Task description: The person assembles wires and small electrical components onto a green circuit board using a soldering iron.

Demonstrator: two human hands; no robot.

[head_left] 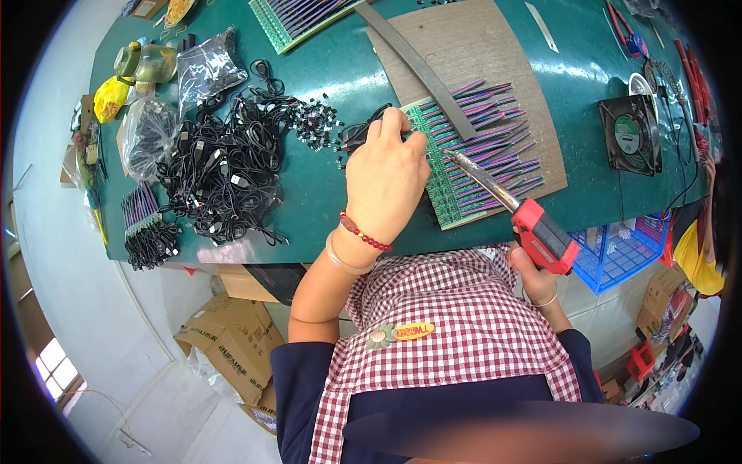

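My left hand (386, 174) is closed in a pinch at the left edge of a green circuit board panel (442, 197). Its fingertips hide what they hold; a black cable (357, 136) lies right beside them. In my right hand (529, 272) is a soldering iron (545, 236) with a red and black handle. The iron's tip points at the panel's row of joints, close to the left fingers. Thin purple, pink and black wires (495, 172) run rightward from the panel. A flat grey metal bar (421, 66) lies across the upper wires.
A brown board (545, 100) lies under the panel on the green table (325, 224). Left are a heap of black cables (224, 170), small loose connectors (313, 124) and plastic bags (151, 135). A black fan (630, 135) stands at the right, above a blue crate (618, 251).
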